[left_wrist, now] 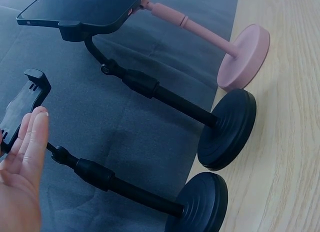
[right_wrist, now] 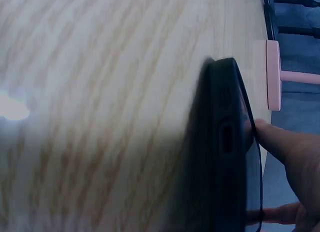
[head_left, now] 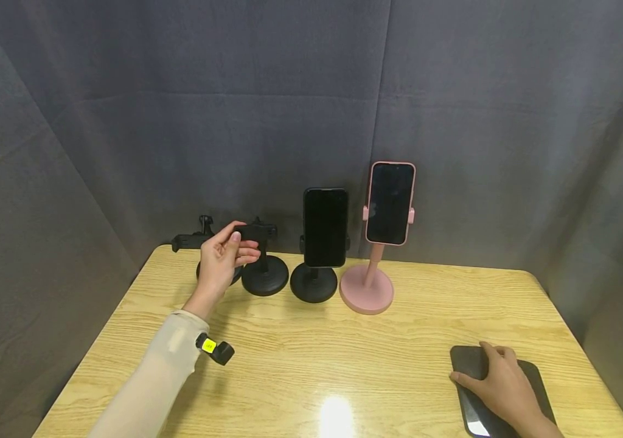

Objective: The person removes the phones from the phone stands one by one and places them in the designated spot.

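Observation:
My left hand [head_left: 222, 258] is at the holder clamp of a black phone stand [head_left: 264, 277], thumb and fingers pinching the clamp's left end. In the left wrist view, the fingers [left_wrist: 36, 142] lie behind the clamp [left_wrist: 22, 105]; the thumb is mostly out of frame. My right hand [head_left: 503, 386] rests over a dark phone [head_left: 473, 359] lying screen up on the table, thumb near its left edge. The right wrist view shows the phone's end [right_wrist: 227, 137] with its port, and the fingers on the screen side. The hand hides the phone's middle, so I cannot tell whether a second one lies there.
A black stand [head_left: 314, 285] holding a phone [head_left: 325, 228] and a pink stand [head_left: 366, 291] holding another phone [head_left: 391, 204] stand to the right of my left hand. Another black stand's clamp [head_left: 187, 242] is behind the hand. A grey curtain [head_left: 235, 121] backs the wooden table [head_left: 289, 365].

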Tool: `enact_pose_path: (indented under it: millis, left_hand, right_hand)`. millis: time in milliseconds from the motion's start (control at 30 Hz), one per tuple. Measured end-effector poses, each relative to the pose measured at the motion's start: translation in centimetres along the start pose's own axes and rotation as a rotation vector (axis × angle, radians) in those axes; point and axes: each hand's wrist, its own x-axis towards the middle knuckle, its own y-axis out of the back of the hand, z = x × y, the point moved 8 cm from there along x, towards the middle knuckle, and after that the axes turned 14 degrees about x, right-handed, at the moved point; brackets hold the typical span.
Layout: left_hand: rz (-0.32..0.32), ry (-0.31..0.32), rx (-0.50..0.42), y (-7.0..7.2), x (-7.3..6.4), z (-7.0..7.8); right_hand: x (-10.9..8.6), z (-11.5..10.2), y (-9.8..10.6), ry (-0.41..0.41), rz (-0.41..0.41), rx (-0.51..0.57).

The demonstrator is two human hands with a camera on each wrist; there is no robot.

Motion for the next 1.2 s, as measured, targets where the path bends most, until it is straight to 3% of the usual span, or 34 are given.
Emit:
enact_pose_path:
  millis: [233,800,1200]
  left_hand:
    - [-0.001,-0.002,0.001,0.1,0.0,0.0]
    - [-0.007,0.005,-0.023,-0.1,0.1,0.0]
    - [-0.014,0.018,-0.003,0.1,0.1,-0.2]
  right_hand:
    - [-0.1,-0.1,0.0,-0.008,0.009,-0.046]
    - [-0.1,0.5,-0.3,-0.052,-0.069,-0.081]
    - [-0.5,1.0,-0.4,-0.015,-0.071,-0.085]
